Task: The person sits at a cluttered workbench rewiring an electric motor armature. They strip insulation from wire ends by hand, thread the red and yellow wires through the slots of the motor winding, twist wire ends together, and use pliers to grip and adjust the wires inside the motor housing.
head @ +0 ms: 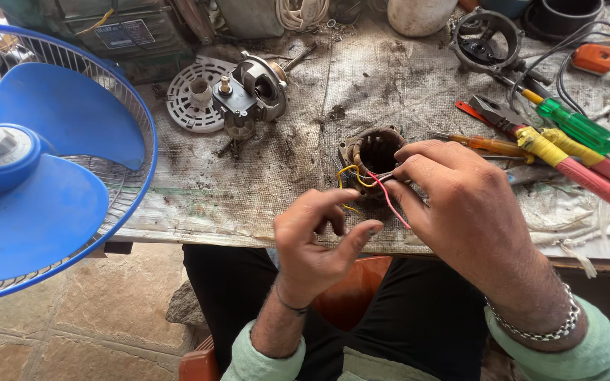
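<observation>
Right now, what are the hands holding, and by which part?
The right hand pinches the wire leads of the motor stator; the left hand holds nothing.

There is 1 view, from a camera on the person's head. It looks steeply down and forward over the lap onto the near edge of the table (pixel 248 204), close enough that both hands fill the lower centre of the frame. The table runs across the upper half, its far side cut off at the top edge. The floor (pixel 107 317) shows at lower left, below a fan (pixel 44 162) that crowds the left edge. No 2nd view overlaps it.
</observation>
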Demonstrator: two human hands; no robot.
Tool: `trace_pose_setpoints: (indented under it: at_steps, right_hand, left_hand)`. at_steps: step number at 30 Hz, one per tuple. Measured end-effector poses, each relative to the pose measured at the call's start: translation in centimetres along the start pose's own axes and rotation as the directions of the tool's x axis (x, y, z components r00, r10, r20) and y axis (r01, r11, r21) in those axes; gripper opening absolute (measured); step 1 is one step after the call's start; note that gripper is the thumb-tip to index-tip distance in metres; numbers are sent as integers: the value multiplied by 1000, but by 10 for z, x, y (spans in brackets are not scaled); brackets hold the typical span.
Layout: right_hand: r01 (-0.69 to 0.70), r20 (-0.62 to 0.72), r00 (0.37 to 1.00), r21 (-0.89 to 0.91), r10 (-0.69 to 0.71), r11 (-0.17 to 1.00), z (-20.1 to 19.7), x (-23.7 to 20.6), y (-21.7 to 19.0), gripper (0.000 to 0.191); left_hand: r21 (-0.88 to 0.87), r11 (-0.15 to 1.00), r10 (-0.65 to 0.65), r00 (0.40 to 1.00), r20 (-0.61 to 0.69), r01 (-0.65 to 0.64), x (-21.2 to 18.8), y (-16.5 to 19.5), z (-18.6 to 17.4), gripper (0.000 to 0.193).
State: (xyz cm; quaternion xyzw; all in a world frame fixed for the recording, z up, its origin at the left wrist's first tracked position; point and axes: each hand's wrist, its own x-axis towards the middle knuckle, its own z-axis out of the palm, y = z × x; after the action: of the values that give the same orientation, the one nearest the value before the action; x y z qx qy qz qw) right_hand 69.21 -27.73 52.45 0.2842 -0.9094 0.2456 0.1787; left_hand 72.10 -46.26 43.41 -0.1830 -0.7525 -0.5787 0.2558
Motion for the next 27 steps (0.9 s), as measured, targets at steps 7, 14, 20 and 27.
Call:
trace_pose_setpoints:
  at_steps: [7,14,20,27]
  right_hand:
    - [24,-28,999,-12,-24,1000,-2,-1,-5,18]
    - [-29,-68,998,-151,19,988,-34,13,17,29]
    - [-260,21,939,-608,343,750,-48,-19,104,53]
    - [-312,-86,945,-530,316,788,-36,-92,187,47]
  left_hand:
    - [195,981,9,999,39,-17,16,4,-17,81]
    - [248,966,-138,959,249,74,63,4,-12,121]
    - [153,980,-156,974,163,131,65,-2,-2,106]
    - [14,987,-156,961,227,157,79,-10,-4,96]
